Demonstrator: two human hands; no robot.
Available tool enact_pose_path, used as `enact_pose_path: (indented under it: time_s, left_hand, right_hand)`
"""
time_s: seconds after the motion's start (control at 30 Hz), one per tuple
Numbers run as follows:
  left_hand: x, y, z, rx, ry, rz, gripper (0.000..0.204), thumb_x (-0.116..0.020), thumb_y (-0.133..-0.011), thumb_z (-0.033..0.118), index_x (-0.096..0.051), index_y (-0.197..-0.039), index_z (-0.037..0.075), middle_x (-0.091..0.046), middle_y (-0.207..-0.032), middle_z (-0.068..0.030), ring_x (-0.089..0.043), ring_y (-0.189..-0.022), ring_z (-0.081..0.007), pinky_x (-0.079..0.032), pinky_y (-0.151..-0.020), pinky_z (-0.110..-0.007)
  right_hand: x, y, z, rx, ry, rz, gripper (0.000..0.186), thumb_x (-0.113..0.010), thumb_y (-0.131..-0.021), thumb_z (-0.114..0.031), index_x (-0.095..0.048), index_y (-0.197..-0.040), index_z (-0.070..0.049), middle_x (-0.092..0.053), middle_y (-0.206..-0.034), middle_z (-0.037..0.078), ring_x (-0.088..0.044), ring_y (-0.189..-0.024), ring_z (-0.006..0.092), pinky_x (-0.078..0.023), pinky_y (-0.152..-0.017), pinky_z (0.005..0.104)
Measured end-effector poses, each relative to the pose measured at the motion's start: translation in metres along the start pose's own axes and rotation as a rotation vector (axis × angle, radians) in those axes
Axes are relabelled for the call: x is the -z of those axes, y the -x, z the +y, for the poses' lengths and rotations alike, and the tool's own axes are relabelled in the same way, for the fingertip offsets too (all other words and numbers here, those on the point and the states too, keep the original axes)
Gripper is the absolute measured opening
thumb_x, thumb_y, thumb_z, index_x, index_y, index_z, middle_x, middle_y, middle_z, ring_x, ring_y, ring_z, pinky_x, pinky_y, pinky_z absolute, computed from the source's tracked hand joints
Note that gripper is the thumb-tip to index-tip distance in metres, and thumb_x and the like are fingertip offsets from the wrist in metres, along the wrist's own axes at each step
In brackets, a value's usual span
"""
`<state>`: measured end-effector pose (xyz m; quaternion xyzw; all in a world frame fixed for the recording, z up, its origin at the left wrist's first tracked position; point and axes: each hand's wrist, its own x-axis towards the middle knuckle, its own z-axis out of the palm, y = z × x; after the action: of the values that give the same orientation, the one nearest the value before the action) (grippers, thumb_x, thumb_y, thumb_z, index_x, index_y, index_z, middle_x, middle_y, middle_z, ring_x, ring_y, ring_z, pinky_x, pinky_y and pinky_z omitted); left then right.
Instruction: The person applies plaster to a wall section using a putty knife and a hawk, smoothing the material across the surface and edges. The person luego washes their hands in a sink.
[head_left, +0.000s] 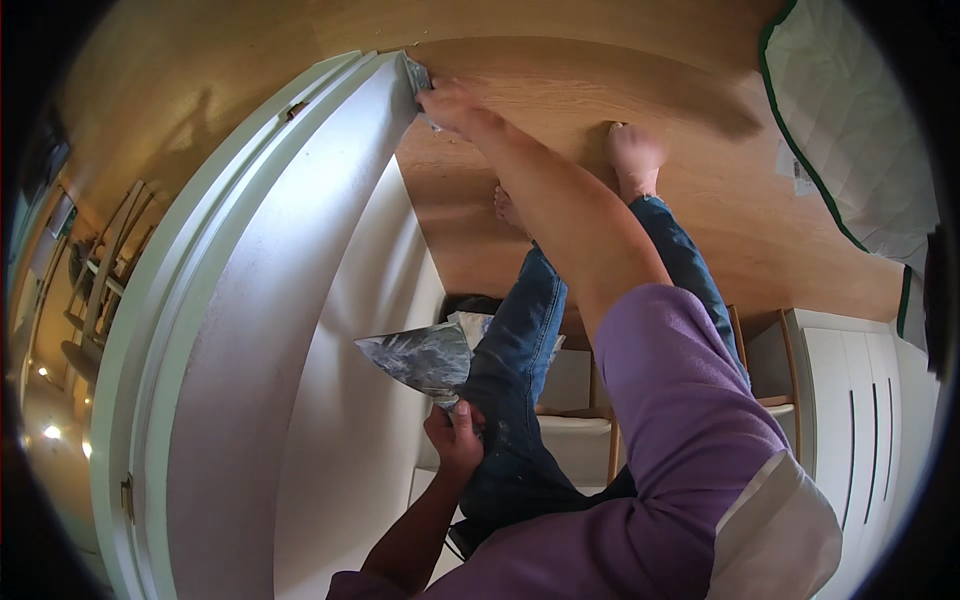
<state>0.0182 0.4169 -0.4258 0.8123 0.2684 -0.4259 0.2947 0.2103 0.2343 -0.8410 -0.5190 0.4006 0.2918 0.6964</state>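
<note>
The right hand (450,103) is stretched far out, up at about eleven o'clock in the view. Its fingers are pressed together on a small putty knife (416,78), and the blade sits right at the bottom corner of the white door frame (300,200), where the frame meets the wooden floor (640,90). The arm is long and straight because that corner is far from the body. The left hand (455,435) is low, near six o'clock, and stays close to the knees. It is closed tight around the handle of a wide filler blade (420,355), which points up and to the left. The blade is smeared grey and white, so it looks like it is used as a little tray for the paste, held flat enough that nothing slides off. Just to the right of it are the blue jeans (520,400), and the purple sleeve (670,430) fills the lower right. Two bare feet (634,152) rest on the floor near one o'clock, beside the reaching arm. A white wall (340,430) runs down beside the frame. At three o'clock there is a quilted white cover with a green edge (860,120), and white cupboard doors (860,400) stand lower right. Far left, at nine o'clock, wooden chairs (100,270) stand in another room.
</note>
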Motion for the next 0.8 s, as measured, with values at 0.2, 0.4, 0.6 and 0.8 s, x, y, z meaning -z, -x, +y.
enact_pose_path:
  time_s: [0.2,0.4,0.6,0.8]
  left_hand:
    - [-0.004,0.000,0.002,-0.016,-0.056,-0.034,0.039,-0.053,-0.104,0.037,-0.054,-0.090,0.001,-0.060,-0.067,-0.0070,-0.057,-0.059,-0.0155,-0.046,-0.056,-0.031]
    - [-0.006,0.000,0.001,-0.048,-0.023,-0.001,0.038,-0.059,-0.102,0.034,-0.056,-0.081,0.002,-0.062,-0.064,-0.0056,-0.058,-0.057,-0.0135,-0.046,-0.053,-0.030]
    - [-0.005,-0.009,0.002,-0.079,-0.076,-0.048,0.037,-0.054,-0.104,0.035,-0.054,-0.089,0.001,-0.060,-0.066,-0.0071,-0.058,-0.058,-0.0162,-0.046,-0.055,-0.031]
    - [-0.006,0.000,0.003,-0.004,0.039,0.037,0.041,-0.055,-0.102,0.039,-0.055,-0.087,0.001,-0.060,-0.065,-0.0073,-0.058,-0.058,-0.0164,-0.046,-0.055,-0.031]
  right_hand:
    - [-0.013,0.080,-0.021,0.179,-0.038,-0.153,0.055,-0.059,-0.095,-0.031,-0.052,-0.144,-0.008,-0.071,-0.111,0.022,-0.069,-0.095,0.0308,-0.055,-0.086,0.0409]
    - [-0.009,0.141,-0.033,0.267,0.053,-0.180,0.052,-0.055,-0.097,-0.031,-0.053,-0.143,-0.007,-0.069,-0.114,0.027,-0.067,-0.107,0.0372,-0.051,-0.094,0.0428]
    - [0.027,-0.011,0.041,0.120,0.228,0.140,0.043,-0.053,-0.095,-0.031,-0.061,-0.127,-0.002,-0.068,-0.113,0.028,-0.067,-0.103,0.0402,-0.053,-0.090,0.0447]
    - [-0.003,-0.001,-0.007,0.017,0.120,0.015,0.049,-0.058,-0.094,-0.030,-0.059,-0.135,-0.005,-0.070,-0.116,0.024,-0.069,-0.104,0.0360,-0.054,-0.091,0.0428]
